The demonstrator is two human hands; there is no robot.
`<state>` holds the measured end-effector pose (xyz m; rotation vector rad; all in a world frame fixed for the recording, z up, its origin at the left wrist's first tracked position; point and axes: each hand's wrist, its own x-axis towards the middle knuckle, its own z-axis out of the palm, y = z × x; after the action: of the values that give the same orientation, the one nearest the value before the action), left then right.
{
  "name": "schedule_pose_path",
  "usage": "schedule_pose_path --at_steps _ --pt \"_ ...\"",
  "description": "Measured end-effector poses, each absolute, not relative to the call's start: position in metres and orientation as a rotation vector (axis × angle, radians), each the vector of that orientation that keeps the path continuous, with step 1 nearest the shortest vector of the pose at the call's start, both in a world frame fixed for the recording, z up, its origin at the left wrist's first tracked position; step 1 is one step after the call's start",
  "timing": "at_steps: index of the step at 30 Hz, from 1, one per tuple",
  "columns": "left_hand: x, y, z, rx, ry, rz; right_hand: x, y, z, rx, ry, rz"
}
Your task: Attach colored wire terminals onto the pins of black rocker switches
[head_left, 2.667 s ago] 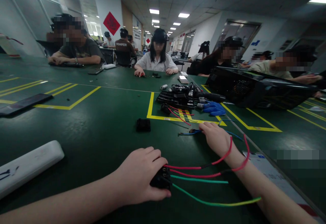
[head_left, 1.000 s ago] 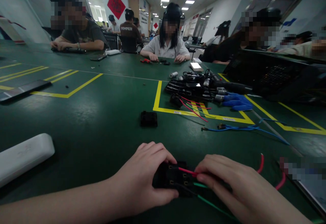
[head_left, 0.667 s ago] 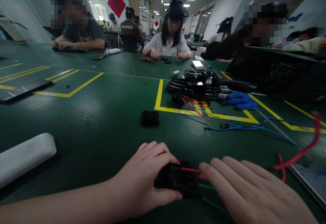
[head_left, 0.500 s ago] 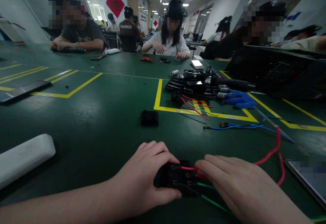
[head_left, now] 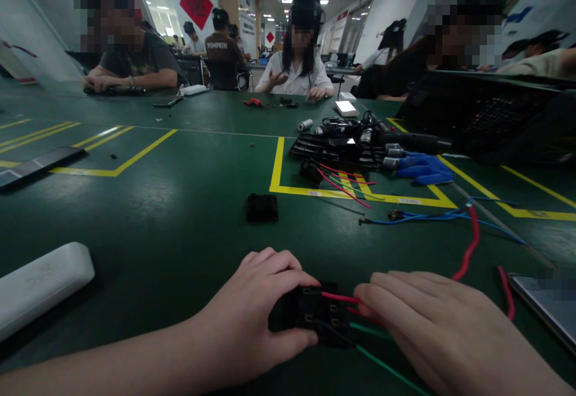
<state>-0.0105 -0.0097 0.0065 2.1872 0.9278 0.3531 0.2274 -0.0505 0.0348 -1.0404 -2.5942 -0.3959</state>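
Observation:
My left hand (head_left: 254, 306) is closed around the left end of a black plastic connector block (head_left: 321, 312) on the green table, thumb along its near side and fingers over its far side. Small metal terminals show in its slots. A red wire (head_left: 337, 297) runs from the block into the fingers of my right hand (head_left: 418, 312), which are pinched on it. Just below, a second red wire is partly covered by that hand. Two green wires (head_left: 382, 361) leave the block's right side and pass under my right hand. My right fingertips are hidden from view.
Beyond my hands lies another black block (head_left: 262, 208). Blue wires (head_left: 418, 222), a pile of black parts (head_left: 337, 153) and blue-sleeved pieces (head_left: 423, 169) are at the right. A white case (head_left: 45, 285) is at left, a phone (head_left: 546, 306) at right. Several people sit around.
My right hand has moved slightly right, and more of the red wire shows between it and the block. My left hand keeps its hold. The thick red cable at right has shifted.

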Motion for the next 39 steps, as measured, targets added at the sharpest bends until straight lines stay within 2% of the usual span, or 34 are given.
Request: schedule_pose_path --at_steps 3,5,10,14,16,22,25,34,37,39 --pt "-0.01 -0.01 0.007 2.191 0.933 0.348 0.228 -0.052 0.036 -1.006 -2.581 -0.488" --pt "-0.01 -0.01 0.008 2.192 0.929 0.343 0.23 -0.051 0.033 -1.047 -2.589 -0.426" --pt "-0.01 -0.01 0.01 2.18 0.92 0.353 0.236 -0.045 0.023 -1.26 -2.699 0.06" --pt "-0.01 -0.011 0.01 2.187 0.92 0.352 0.236 -0.043 0.02 -1.362 -2.706 0.27" --pt "-0.011 -0.011 0.009 2.192 0.924 0.354 0.236 -0.043 0.021 -1.35 -2.682 0.244" --pt "-0.01 -0.012 0.008 2.185 0.934 0.364 0.232 -0.05 0.032 -1.103 -2.582 -0.219" --pt "-0.01 -0.012 0.008 2.185 0.938 0.365 0.231 -0.05 0.033 -1.067 -2.563 -0.334" --pt "-0.01 -0.011 0.009 2.192 0.925 0.36 0.236 -0.041 0.021 -1.352 -2.724 0.242" --pt "-0.01 -0.011 0.009 2.189 0.929 0.35 0.235 -0.043 0.023 -1.319 -2.695 0.182" --pt "-0.01 -0.011 0.009 2.197 0.926 0.35 0.234 -0.045 0.028 -1.235 -2.652 -0.015"
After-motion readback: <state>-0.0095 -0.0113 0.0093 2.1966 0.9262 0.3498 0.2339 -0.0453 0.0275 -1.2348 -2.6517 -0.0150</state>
